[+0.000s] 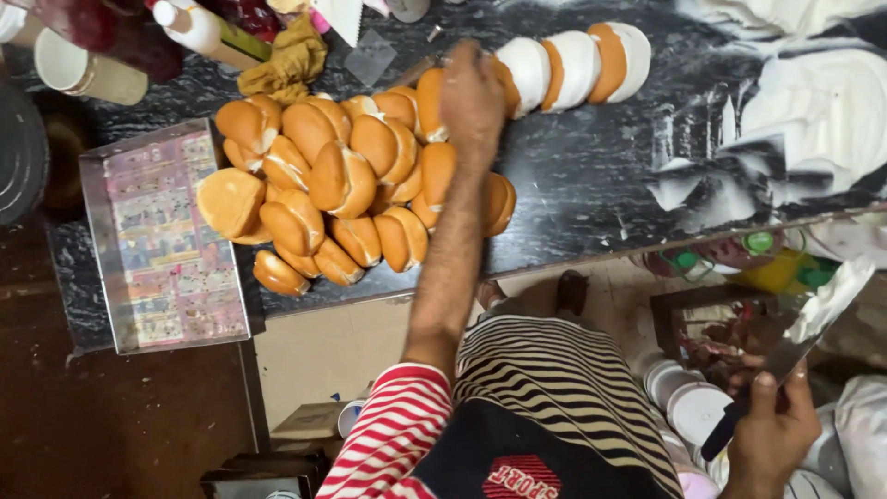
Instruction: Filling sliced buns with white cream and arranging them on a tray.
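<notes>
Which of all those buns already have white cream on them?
The three buns standing in a row at the counter's far side, beyond the left hand. Their cut faces are coated white; the heaped buns look mostly bare.

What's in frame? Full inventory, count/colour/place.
buns: a heap of many, golden brown, split, on the dark counter left of centre
cream-filled buns: three or four in a row, brown with white filling, top centre
counter: one, black marbled, across the top
white cream smears: a broad patch, on the counter's right end
metal tray: one, lined with printed paper, left end of the counter
squeeze bottle: one, white, top left
cloth: one, mustard yellow, top, by the bottle
tubs: several, white, below the counter at right
left hand: reaching onto the buns at top centre
right hand: lower right, gripping a cream-coated knife
</notes>
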